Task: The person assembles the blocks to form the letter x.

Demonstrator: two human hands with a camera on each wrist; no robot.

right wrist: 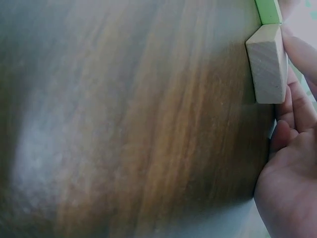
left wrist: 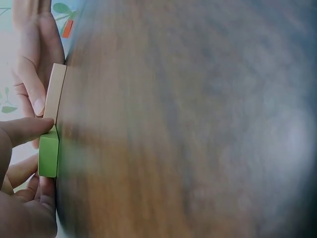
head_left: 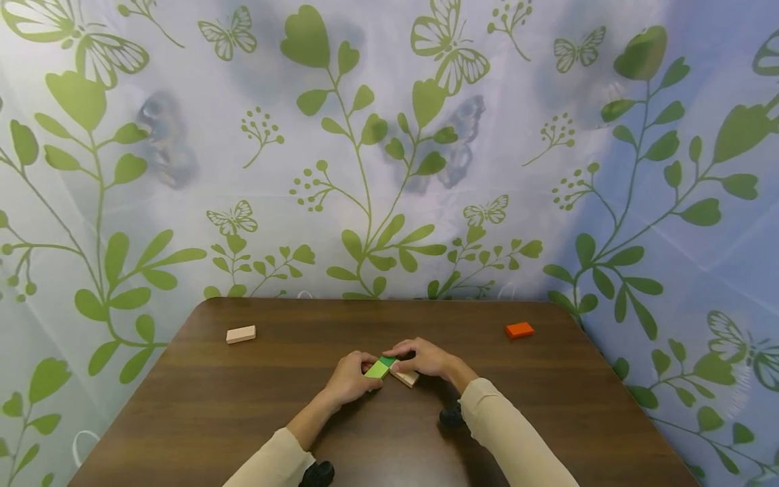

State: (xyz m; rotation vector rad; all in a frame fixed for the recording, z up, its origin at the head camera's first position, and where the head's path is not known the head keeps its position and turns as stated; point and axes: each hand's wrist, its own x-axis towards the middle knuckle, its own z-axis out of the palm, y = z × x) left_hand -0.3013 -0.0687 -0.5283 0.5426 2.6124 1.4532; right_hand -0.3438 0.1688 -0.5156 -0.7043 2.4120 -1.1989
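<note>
Near the table's middle, a light green block (head_left: 377,370), a dark green block (head_left: 387,360) and a plain wooden block (head_left: 406,379) lie against one another at an angle. My left hand (head_left: 349,380) pinches the light green block, its thumb on the near side and fingers on the far side. From the right, my right hand (head_left: 426,358) grips the plain wooden block, with the thumb near the join and a fingertip at the dark green block. In the right wrist view, the right fingers curl behind the wooden block (right wrist: 267,69).
Another plain wooden block (head_left: 241,334) lies at the back left of the brown table (head_left: 243,406). An orange block (head_left: 519,330) lies at the back right. Behind the table hangs a curtain (head_left: 389,169) printed with leaves and butterflies.
</note>
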